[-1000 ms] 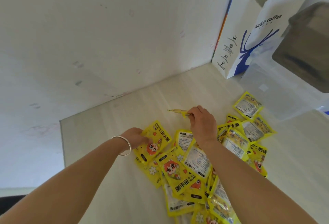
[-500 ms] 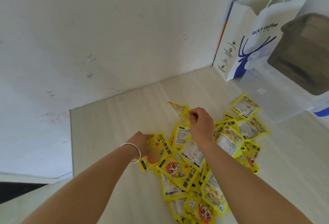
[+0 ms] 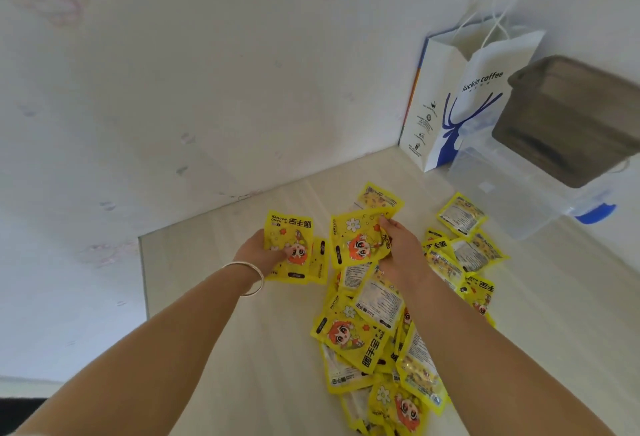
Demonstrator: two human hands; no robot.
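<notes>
Several yellow hand-warmer packets (image 3: 349, 335) with a cartoon face lie in a loose heap on the pale wooden table (image 3: 214, 269). My left hand (image 3: 258, 253), with a silver bracelet on its wrist, grips one packet (image 3: 289, 241) lifted upright, printed side toward me; another packet sits just behind it. My right hand (image 3: 398, 245) pinches two packets at their right edge: a front one (image 3: 358, 239) showing the cartoon face and a second one (image 3: 381, 198) sticking out behind it. Both hands hover above the far end of the heap.
A white and blue paper coffee bag (image 3: 460, 103) stands in the back right corner against the wall. Beside it sits a clear plastic box (image 3: 512, 200) with a dark wooden block (image 3: 568, 120) above it. The table's left edge (image 3: 142, 272) runs close to my left arm.
My left hand has picked up a packet from the heap and raised it upright. My right hand now holds a face-printed packet together with the one it held edge-on before.
</notes>
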